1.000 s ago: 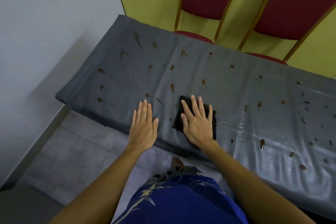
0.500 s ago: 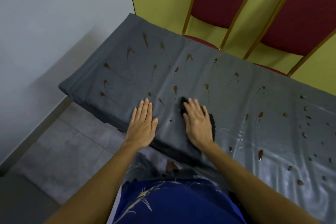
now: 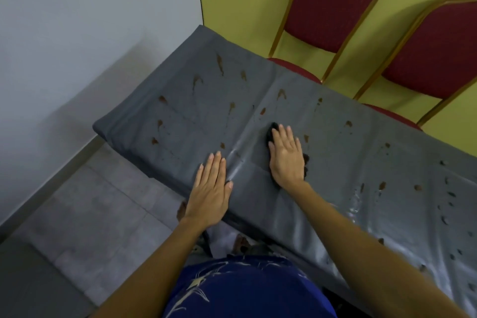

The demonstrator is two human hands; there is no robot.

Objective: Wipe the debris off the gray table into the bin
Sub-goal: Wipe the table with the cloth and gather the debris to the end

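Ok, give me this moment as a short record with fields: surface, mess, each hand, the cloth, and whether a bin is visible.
surface: gray table, covered in a creased gray sheet
mess: brown debris spots scattered across the sheet, both sides of the hands
left hand: flat, palm down, at the near table edge, holding nothing
right hand: flat, pressing on a black cloth
cloth: mostly hidden under the palm, edges showing
behind table: two red chairs
bin: not in view

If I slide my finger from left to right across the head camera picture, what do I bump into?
White wall → left hand → black cloth under right hand → wet, speckled end of the gray table.
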